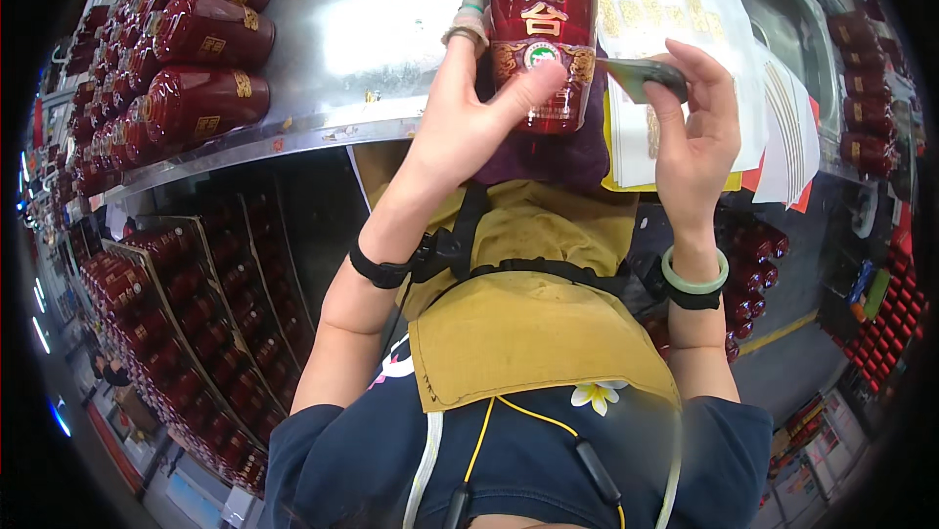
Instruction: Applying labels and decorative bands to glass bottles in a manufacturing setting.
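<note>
A dark red glass bottle (541, 35) with gold lettering and a patterned band lies in front of me on a purple cloth (533, 162). My left hand (455, 128) is closed round its left side. The thumb presses on the front near a small round green-and-white emblem, while the other fingers are partly hidden by the bottle; one has pale wrapping. Between thumb and fingers my right hand (696, 128) pinches a thin, dark greenish flat scraper (638, 79). Its tip points left, at or very close to the bottle's right edge.
White sheets with gold decals (670, 1) lie right of the bottle, above a yellow sheet (620, 175). Red bottles (210, 104) lie stacked on the metal table (352, 50) at left. Racks of bottles (186, 294) stand below left; more bottles (866, 99) line the far right.
</note>
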### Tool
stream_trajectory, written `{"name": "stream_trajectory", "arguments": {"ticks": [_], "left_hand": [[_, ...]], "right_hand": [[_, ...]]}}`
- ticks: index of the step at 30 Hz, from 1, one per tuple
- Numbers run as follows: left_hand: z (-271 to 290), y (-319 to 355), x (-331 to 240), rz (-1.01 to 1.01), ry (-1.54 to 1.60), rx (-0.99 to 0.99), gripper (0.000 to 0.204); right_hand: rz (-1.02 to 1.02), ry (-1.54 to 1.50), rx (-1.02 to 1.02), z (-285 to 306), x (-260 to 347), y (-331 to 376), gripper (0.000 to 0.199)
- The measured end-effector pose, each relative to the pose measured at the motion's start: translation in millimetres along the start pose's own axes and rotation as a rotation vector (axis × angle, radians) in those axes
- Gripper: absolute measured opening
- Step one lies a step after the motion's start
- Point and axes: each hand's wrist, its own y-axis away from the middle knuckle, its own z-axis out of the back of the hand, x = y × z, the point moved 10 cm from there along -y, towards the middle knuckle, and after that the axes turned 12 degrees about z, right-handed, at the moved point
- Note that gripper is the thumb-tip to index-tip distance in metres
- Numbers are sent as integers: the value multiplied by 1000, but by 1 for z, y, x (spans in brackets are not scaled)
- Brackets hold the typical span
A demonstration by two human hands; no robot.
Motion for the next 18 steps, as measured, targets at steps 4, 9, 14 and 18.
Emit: {"name": "stream_trajectory", "arguments": {"ticks": [4, 9, 14, 18], "left_hand": [[4, -8, 4, 41, 219, 20, 70], [-1, -3, 4, 59, -43, -39, 94], [-4, -4, 7, 40, -215, -45, 100], [-3, -2, 11, 67, -277, -40, 106]], "right_hand": [[96, 63, 14, 7, 7, -3, 22], [35, 22, -8, 10, -3, -1, 28], [-72, -72, -2, 4, -12, -1, 34], [-74, -95, 15, -5, -9, -2, 36]]}}
